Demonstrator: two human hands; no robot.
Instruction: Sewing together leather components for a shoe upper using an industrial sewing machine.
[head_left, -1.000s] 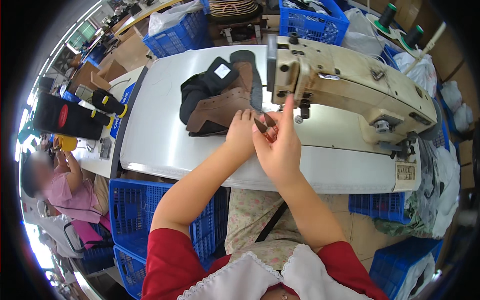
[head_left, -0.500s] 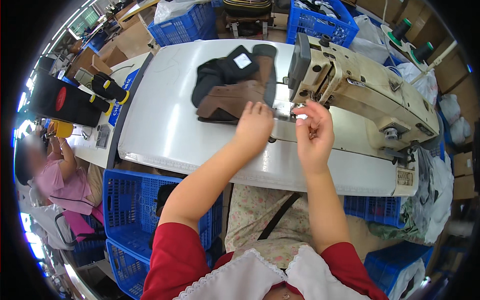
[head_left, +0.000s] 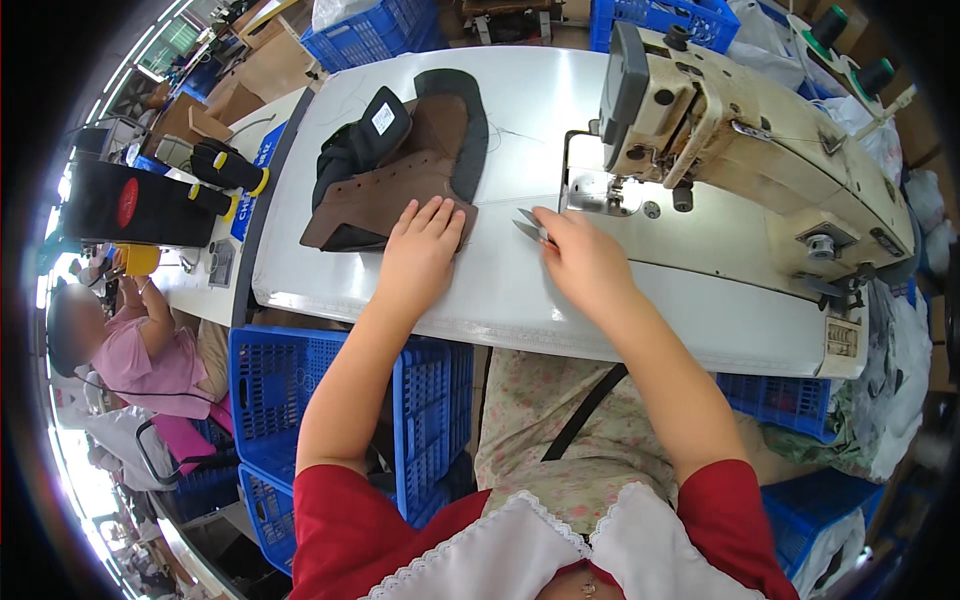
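Observation:
A brown and black shoe upper (head_left: 400,188) with a row of eyelets, a dark lining and a white label lies on the white sewing table (head_left: 385,290), left of the machine. My left hand (head_left: 424,245) rests flat on its near edge, fingers stretched out. In my right hand (head_left: 590,265) is a pair of thread snips (head_left: 530,227), its blades pointing left towards the upper, with a gap between. The sewing machine (head_left: 745,130) stands to the right, its presser foot and metal needle plate (head_left: 598,190) beyond my right hand.
Blue crates (head_left: 290,400) stand below the table's near left side, and another blue crate (head_left: 375,35) sits behind it. Thread cones (head_left: 828,27) rise at the back right. A co-worker in pink (head_left: 165,365) sits at a neighbouring table on the left.
The upper has slid left, away from the needle area, with my left hand on it. My right hand has come down from beside the needle, and the snips now show in it.

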